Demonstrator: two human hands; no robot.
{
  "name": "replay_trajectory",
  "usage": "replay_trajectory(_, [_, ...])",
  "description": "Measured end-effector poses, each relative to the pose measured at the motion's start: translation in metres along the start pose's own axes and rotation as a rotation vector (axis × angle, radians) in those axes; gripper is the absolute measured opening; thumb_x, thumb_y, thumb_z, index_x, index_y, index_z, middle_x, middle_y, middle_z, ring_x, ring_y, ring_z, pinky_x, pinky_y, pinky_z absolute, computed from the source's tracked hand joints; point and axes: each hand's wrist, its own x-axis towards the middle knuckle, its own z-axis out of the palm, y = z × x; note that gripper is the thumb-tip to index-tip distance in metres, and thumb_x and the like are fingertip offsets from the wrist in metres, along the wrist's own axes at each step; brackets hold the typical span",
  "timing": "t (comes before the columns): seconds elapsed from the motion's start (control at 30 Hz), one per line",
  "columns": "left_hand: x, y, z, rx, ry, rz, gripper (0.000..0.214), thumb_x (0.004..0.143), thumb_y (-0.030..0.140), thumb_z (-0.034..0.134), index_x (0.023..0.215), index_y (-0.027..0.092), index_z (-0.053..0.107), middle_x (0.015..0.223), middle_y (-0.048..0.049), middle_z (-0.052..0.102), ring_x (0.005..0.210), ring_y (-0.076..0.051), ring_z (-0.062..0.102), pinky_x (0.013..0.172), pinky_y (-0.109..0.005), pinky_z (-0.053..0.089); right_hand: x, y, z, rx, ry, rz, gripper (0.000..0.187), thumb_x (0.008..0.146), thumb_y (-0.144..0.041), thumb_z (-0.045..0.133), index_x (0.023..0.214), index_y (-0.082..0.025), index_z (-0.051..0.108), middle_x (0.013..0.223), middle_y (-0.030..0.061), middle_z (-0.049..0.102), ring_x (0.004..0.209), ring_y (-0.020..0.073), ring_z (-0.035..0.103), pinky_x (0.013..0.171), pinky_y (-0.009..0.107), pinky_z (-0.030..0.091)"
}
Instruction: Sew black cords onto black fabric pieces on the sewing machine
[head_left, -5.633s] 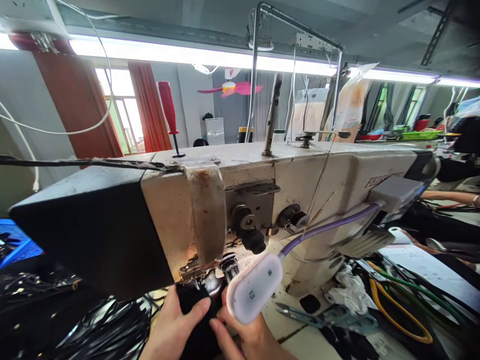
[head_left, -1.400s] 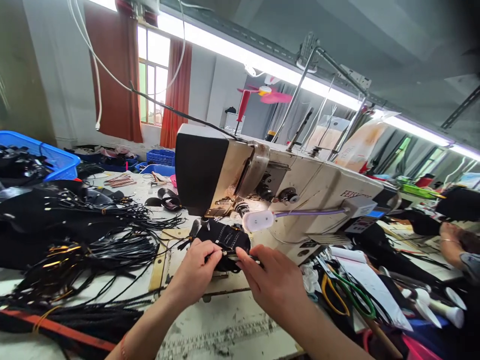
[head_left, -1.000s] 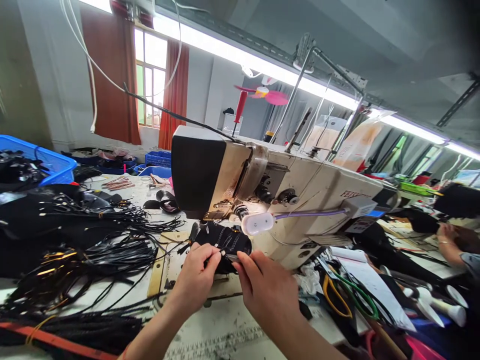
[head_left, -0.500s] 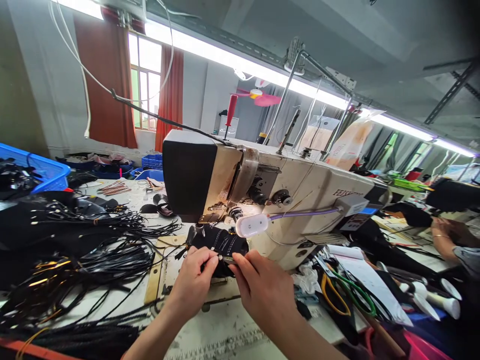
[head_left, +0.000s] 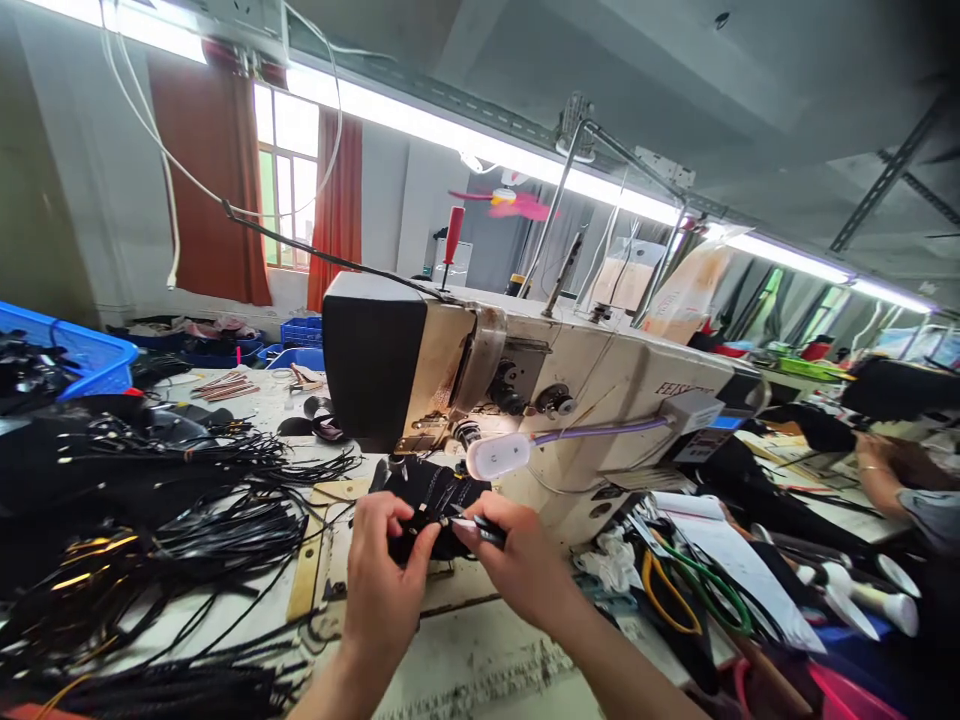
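Observation:
A small black stitched piece point(head_left: 433, 492) lies on the bed of a cream sewing machine point(head_left: 600, 400), just in front of its needle area. My left hand point(head_left: 386, 580) pinches the near edge of this black piece with thumb and forefinger. My right hand point(head_left: 517, 565) is closed around a slim dark tool point(head_left: 480, 525) whose tip touches the piece right next to my left fingertips. A white lamp head point(head_left: 495, 455) on a purple gooseneck hangs just above both hands.
A heap of black cords and straps point(head_left: 172, 530) covers the table at left, with a blue crate point(head_left: 82, 352) behind. Scissors with yellow and green handles point(head_left: 686, 590), papers and cloth scraps lie at right. Another person's arm point(head_left: 892, 475) is at the far right.
Since the close view under the machine head, my head has drawn back. In the last second both hands stayed on the black piece, the right hand's tool now more visible.

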Motion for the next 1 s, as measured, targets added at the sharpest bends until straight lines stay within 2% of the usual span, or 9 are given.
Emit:
replay_trajectory(0.07, [-0.009, 0.000, 0.004, 0.057, 0.078, 0.036, 0.020, 0.085, 0.030, 0.064, 0.075, 0.022, 0.049, 0.071, 0.0026, 0.049, 0.059, -0.013, 0.046, 0.056, -0.024, 0.042, 0.001, -0.003, 0.007, 0.220, -0.038, 0.150, 0.031, 0.082, -0.043, 0.054, 0.064, -0.019, 0.050, 0.060, -0.0035, 0.042, 0.057, 0.0109, 0.036, 0.054, 0.025, 0.027])
replay_trajectory(0.23, [-0.012, 0.001, -0.006, 0.101, -0.118, 0.050, 0.019, 0.087, 0.030, 0.061, 0.073, 0.021, 0.052, 0.070, 0.0020, 0.053, 0.059, -0.013, 0.052, 0.055, -0.023, 0.044, -0.008, -0.004, 0.030, 0.854, -0.087, 0.472, 0.041, 0.065, -0.051, 0.069, 0.064, -0.021, 0.041, 0.052, -0.0108, 0.024, 0.048, 0.0057, 0.013, 0.046, 0.024, 0.011])
replay_trajectory(0.37, [-0.005, 0.006, -0.019, 0.202, -0.253, 0.065, 0.016, 0.091, 0.027, 0.052, 0.076, 0.022, 0.053, 0.071, 0.0013, 0.057, 0.059, -0.014, 0.054, 0.055, -0.024, 0.041, -0.014, -0.002, 0.037, 0.867, -0.058, 0.423, 0.043, 0.064, -0.049, 0.074, 0.063, -0.019, 0.042, 0.052, -0.0110, 0.026, 0.048, 0.0047, 0.015, 0.045, 0.023, 0.011])
replay_trajectory(0.47, [-0.004, 0.007, -0.018, 0.293, -0.227, 0.150, 0.017, 0.093, 0.021, 0.043, 0.078, 0.022, 0.050, 0.071, 0.0003, 0.055, 0.060, -0.015, 0.054, 0.056, -0.026, 0.040, -0.014, 0.002, 0.039, 0.830, -0.039, 0.376, 0.041, 0.069, -0.049, 0.071, 0.065, -0.018, 0.045, 0.053, -0.0098, 0.029, 0.049, 0.0051, 0.019, 0.045, 0.022, 0.013])
replay_trajectory(0.57, [-0.004, 0.004, -0.011, 0.220, -0.191, 0.177, 0.021, 0.094, 0.019, 0.040, 0.075, 0.021, 0.048, 0.069, 0.0004, 0.052, 0.061, -0.015, 0.053, 0.058, -0.025, 0.041, -0.011, 0.007, 0.038, 0.849, -0.002, 0.410, 0.037, 0.072, -0.050, 0.067, 0.068, -0.019, 0.046, 0.054, -0.0092, 0.031, 0.048, 0.0057, 0.020, 0.045, 0.021, 0.015])
replay_trajectory(0.67, [-0.002, 0.002, -0.003, 0.094, -0.197, 0.107, 0.021, 0.094, 0.021, 0.042, 0.075, 0.021, 0.049, 0.068, 0.0012, 0.052, 0.060, -0.013, 0.052, 0.055, -0.022, 0.041, -0.011, 0.010, 0.032, 0.551, 0.074, 0.271, 0.034, 0.081, -0.049, 0.058, 0.069, -0.018, 0.051, 0.057, -0.0057, 0.040, 0.050, 0.0083, 0.032, 0.047, 0.022, 0.025])
replay_trajectory(0.8, [-0.001, 0.002, 0.004, 0.016, -0.216, 0.036, 0.022, 0.095, 0.024, 0.043, 0.076, 0.020, 0.053, 0.070, 0.0014, 0.051, 0.060, -0.012, 0.050, 0.057, -0.022, 0.041, -0.022, 0.010, 0.020, -0.149, 0.363, -0.224, 0.022, 0.090, -0.035, 0.060, 0.105, -0.019, 0.061, 0.084, 0.0029, 0.063, 0.074, 0.0166, 0.058, 0.065, 0.027, 0.044])
replay_trajectory(0.9, [-0.002, 0.001, 0.006, -0.004, -0.222, 0.012, 0.022, 0.095, 0.025, 0.044, 0.076, 0.019, 0.053, 0.072, 0.0009, 0.052, 0.063, -0.012, 0.050, 0.059, -0.023, 0.042, -0.029, 0.008, 0.015, -0.590, 0.541, -0.523, 0.014, 0.095, -0.024, 0.056, 0.107, -0.019, 0.062, 0.084, 0.0036, 0.066, 0.072, 0.0167, 0.060, 0.066, 0.027, 0.041])
replay_trajectory(1.0, [-0.003, 0.000, 0.009, -0.013, -0.204, 0.003, 0.021, 0.094, 0.025, 0.044, 0.076, 0.018, 0.054, 0.072, 0.0005, 0.052, 0.063, -0.013, 0.050, 0.058, -0.023, 0.042, -0.030, 0.006, 0.016, -0.824, 0.597, -0.596, 0.010, 0.095, -0.023, 0.057, 0.100, -0.018, 0.064, 0.077, 0.0032, 0.067, 0.067, 0.0166, 0.058, 0.062, 0.030, 0.037])
